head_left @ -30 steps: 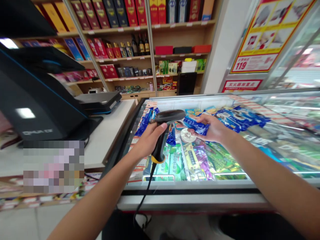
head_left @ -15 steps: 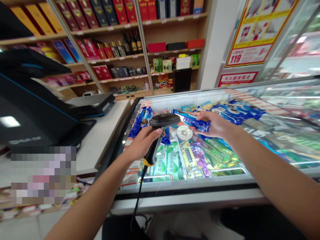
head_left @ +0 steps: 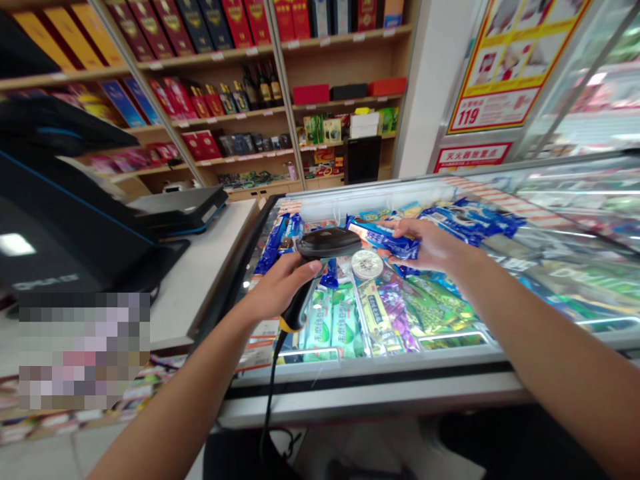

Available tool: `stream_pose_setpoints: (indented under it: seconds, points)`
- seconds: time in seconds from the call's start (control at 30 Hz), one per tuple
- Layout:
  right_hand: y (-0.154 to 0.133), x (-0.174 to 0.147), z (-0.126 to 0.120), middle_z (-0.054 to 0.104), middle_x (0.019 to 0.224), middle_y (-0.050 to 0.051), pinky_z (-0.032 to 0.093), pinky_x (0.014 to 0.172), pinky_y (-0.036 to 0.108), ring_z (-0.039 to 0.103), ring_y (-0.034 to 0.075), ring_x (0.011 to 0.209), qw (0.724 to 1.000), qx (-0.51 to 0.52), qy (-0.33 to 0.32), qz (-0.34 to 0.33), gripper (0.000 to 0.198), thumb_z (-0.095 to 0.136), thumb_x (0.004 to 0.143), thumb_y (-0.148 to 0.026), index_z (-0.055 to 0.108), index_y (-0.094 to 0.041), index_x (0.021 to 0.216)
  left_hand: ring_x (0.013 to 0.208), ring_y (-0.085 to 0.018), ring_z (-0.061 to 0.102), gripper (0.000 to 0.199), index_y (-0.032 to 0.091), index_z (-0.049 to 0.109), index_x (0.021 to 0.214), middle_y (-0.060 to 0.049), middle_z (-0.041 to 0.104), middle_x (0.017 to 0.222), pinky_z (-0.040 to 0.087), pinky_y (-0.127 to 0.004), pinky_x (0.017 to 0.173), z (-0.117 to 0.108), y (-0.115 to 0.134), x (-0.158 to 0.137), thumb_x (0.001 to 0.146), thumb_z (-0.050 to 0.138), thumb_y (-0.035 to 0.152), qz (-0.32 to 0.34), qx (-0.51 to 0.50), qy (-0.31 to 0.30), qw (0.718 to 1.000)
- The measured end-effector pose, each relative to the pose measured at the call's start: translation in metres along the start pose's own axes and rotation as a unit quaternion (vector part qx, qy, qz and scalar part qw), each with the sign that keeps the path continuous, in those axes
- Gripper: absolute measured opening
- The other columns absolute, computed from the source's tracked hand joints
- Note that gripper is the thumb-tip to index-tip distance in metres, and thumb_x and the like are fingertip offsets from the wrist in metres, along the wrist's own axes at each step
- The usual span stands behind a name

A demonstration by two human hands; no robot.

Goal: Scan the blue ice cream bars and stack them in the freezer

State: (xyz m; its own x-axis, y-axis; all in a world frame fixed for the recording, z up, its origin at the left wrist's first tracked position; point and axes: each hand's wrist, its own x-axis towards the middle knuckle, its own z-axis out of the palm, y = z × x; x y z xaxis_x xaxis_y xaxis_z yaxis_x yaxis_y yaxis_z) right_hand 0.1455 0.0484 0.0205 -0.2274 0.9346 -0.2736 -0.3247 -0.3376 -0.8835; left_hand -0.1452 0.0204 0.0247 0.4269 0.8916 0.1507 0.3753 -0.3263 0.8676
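My left hand (head_left: 280,287) is closed round the handle of a black and yellow barcode scanner (head_left: 327,243), whose cable hangs down over the freezer's front edge. The scanner's head points right, close to a blue ice cream packet (head_left: 380,237). That packet is gripped at its right end by my right hand (head_left: 425,243), fingers curled round it. Both hands are above the chest freezer (head_left: 380,370), which holds many wrapped ice creams. Below and between the hands shows a round silver disc (head_left: 367,265). Green-white packets (head_left: 333,323) lie beneath the scanner.
A black checkout machine (head_left: 65,220) and a flat scale (head_left: 177,207) stand on the white counter (head_left: 200,280) at left. Behind are wooden shelves (head_left: 235,117) with boxes and bottles. A yellow-red poster (head_left: 517,67) hangs on the right. More blue packets (head_left: 470,220) lie in the freezer.
The whole view has shifted slightly to the left. Both hands, the scanner and the blue packet keep nearly the same positions relative to each other.
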Motion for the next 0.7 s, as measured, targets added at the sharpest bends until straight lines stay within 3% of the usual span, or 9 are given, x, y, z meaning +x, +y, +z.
stream_pose_setpoints:
  seconds: [0.1, 0.37, 0.43, 0.5, 0.57, 0.6, 0.7]
  points:
    - [0.000, 0.001, -0.003, 0.074, 0.096, 0.009, 0.056, 0.054, 0.028, 0.064, 0.018, 0.062, 1.000, -0.015, -0.008, -0.013, 0.052, 0.059, 0.064, -0.012, 0.065, -0.019, 0.115, 0.066, -0.015, 0.046, 0.047, 0.019, 0.059, 0.076, 0.001, 0.050, 0.071, 0.038, -0.027, 0.060, -0.001, -0.001, -0.001, 0.080, 0.061, 0.065, 0.004, -0.001, 0.032, 0.999]
    - [-0.001, 0.000, -0.007, 0.076, 0.096, 0.008, 0.054, 0.055, 0.029, 0.063, 0.018, 0.063, 0.999, -0.040, -0.023, -0.023, 0.049, 0.059, 0.063, -0.016, 0.064, -0.021, 0.112, 0.068, -0.018, 0.055, 0.046, 0.017, 0.064, 0.081, -0.002, 0.058, 0.071, 0.045, -0.028, 0.060, -0.004, -0.007, -0.001, 0.078, 0.064, 0.063, -0.005, -0.035, 0.021, 0.999]
    - [-0.006, -0.001, -0.010, 0.075, 0.096, 0.007, 0.054, 0.058, 0.029, 0.063, 0.018, 0.065, 0.996, -0.058, -0.021, -0.059, 0.049, 0.060, 0.065, -0.018, 0.065, -0.021, 0.114, 0.070, -0.019, 0.056, 0.046, 0.018, 0.064, 0.080, -0.002, 0.058, 0.070, 0.046, -0.028, 0.061, -0.003, -0.009, 0.000, 0.078, 0.064, 0.064, -0.010, -0.036, 0.044, 0.998]
    - [-0.014, -0.002, -0.017, 0.074, 0.097, 0.006, 0.054, 0.062, 0.029, 0.063, 0.017, 0.067, 0.985, -0.098, 0.004, -0.139, 0.048, 0.062, 0.070, -0.023, 0.064, -0.023, 0.118, 0.069, -0.019, 0.056, 0.046, 0.018, 0.063, 0.079, -0.001, 0.057, 0.069, 0.046, -0.028, 0.061, -0.002, -0.011, 0.002, 0.078, 0.064, 0.065, -0.013, -0.039, 0.061, 0.997]
    - [-0.023, -0.002, -0.031, 0.073, 0.098, 0.004, 0.054, 0.065, 0.030, 0.064, 0.018, 0.070, 0.951, -0.180, 0.085, -0.238, 0.047, 0.064, 0.077, -0.029, 0.062, -0.025, 0.123, 0.068, -0.019, 0.054, 0.046, 0.018, 0.064, 0.078, -0.001, 0.056, 0.068, 0.045, -0.029, 0.061, 0.000, -0.011, 0.003, 0.078, 0.063, 0.064, -0.013, -0.040, 0.060, 0.997]
    - [-0.027, 0.000, -0.039, 0.072, 0.098, 0.004, 0.053, 0.067, 0.032, 0.064, 0.019, 0.072, 0.918, -0.237, 0.143, -0.283, 0.046, 0.065, 0.078, -0.030, 0.061, -0.025, 0.124, 0.067, -0.018, 0.054, 0.046, 0.018, 0.064, 0.079, 0.000, 0.055, 0.067, 0.045, -0.029, 0.061, 0.001, -0.010, 0.003, 0.078, 0.063, 0.064, -0.013, -0.040, 0.055, 0.998]
    - [-0.031, 0.008, -0.068, 0.072, 0.100, 0.007, 0.053, 0.079, 0.037, 0.067, 0.026, 0.087, 0.778, -0.428, 0.289, -0.358, 0.046, 0.070, 0.077, -0.027, 0.064, -0.024, 0.123, 0.066, -0.018, 0.052, 0.049, 0.017, 0.066, 0.083, 0.000, 0.054, 0.067, 0.044, -0.029, 0.062, 0.003, -0.007, 0.004, 0.079, 0.062, 0.065, -0.011, -0.036, 0.034, 0.999]
